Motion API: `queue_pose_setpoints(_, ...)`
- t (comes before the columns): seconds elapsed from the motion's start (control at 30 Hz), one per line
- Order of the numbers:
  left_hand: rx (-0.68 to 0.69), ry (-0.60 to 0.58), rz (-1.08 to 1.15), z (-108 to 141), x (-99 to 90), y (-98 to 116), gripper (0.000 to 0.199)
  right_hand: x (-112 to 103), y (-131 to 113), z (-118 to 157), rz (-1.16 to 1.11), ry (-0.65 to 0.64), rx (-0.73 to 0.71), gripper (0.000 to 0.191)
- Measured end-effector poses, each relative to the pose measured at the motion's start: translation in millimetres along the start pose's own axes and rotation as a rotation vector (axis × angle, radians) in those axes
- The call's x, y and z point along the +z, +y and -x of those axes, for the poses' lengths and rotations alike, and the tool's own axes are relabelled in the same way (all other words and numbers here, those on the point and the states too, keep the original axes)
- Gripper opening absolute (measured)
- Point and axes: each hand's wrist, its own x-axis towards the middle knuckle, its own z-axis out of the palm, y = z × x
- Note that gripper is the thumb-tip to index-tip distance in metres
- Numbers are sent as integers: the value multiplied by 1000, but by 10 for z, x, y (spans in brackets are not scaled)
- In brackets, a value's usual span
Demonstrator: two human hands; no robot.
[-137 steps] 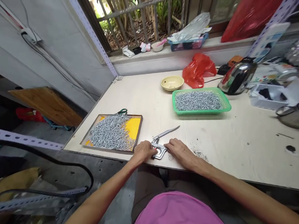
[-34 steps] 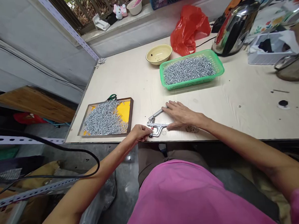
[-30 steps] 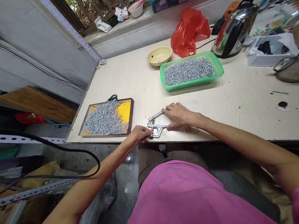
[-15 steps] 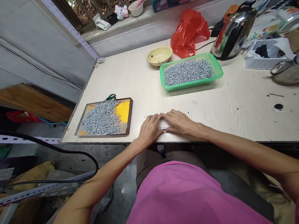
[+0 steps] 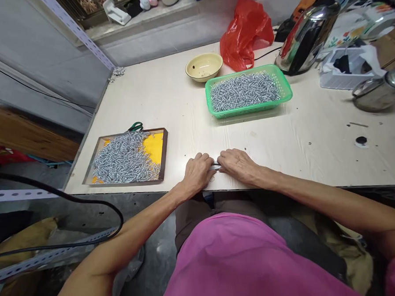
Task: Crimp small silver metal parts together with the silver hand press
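Note:
Over the front part of the table, my left hand (image 5: pixel 198 171) and my right hand (image 5: pixel 237 164) face each other, fingers curled in. Between them a thin grey-and-dark strip (image 5: pixel 215 165) shows in the small gap, its ends hidden by the fingers. Both hands seem closed on it; its kind is too small to tell. Left of my left hand lies a shallow brown-edged tray (image 5: pixel 164 154) with a yellow bottom, heaped with small shiny metal parts (image 5: pixel 123 158). Farther back, a green plastic basket (image 5: pixel 251 111) holds many similar metal parts.
Green-handled scissors (image 5: pixel 136 126) lie behind the tray, partly hidden. A cream bowl (image 5: pixel 204 67), a red plastic bag (image 5: pixel 246 33) and a steel kettle (image 5: pixel 310 34) stand at the back. On the right are a white plastic box (image 5: pixel 339 81) and a glass pot (image 5: pixel 376 95).
My fingers have curled in more, and my right index fingertip has drawn back from the left fingers. The strip now looks darker. The whole view has shifted slightly.

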Motion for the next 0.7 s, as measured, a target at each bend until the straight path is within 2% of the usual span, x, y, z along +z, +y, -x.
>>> queue_pose_setpoints(0.2, -7, -2, 4, -33, -29, -41, 21, 76, 44, -17, -32, 95, 34, 21)
queue_pose_setpoints(0.33, -32, 162, 65, 89, 111, 28, 36, 22, 255, -30, -114, 127, -57, 40)
queue_pose_setpoints(0.4, 3, 251, 106, 176, 242, 132, 36, 35, 359, -55, -158, 140, -72, 35)
queue_pose_setpoints(0.53, 63, 320, 214, 284, 462, 377, 36, 106, 481, -173, -82, 208, 56, 25)
queue_pose_setpoints(0.7, 67, 340, 316, 298, 517, 472, 32, 23, 560, -376, 2, 264, 106, 24)
